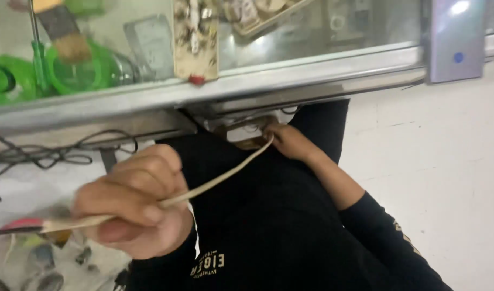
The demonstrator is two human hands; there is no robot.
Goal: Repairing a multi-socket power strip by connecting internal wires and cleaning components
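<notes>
Gripping a pale flat cable (pixel 225 175), left hand (pixel 134 202) fisted, right hand (pixel 290 141) pinching its end

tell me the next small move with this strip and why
Probably ease the left hand back a touch to pull the pale strip straight. It sags slightly between the left fist and the right hand, which pinches its far end under the metal counter edge.

So my bench is this glass-topped counter with a metal rim (pixel 290 81). Under the glass on the left there's a green plastic reel (pixel 77 73), a beige circuit board (pixel 196 37) mid-way, and a pale purple flat gadget (pixel 456 40) far right. Black tangled wires (pixel 47 153) hang below left.
</notes>
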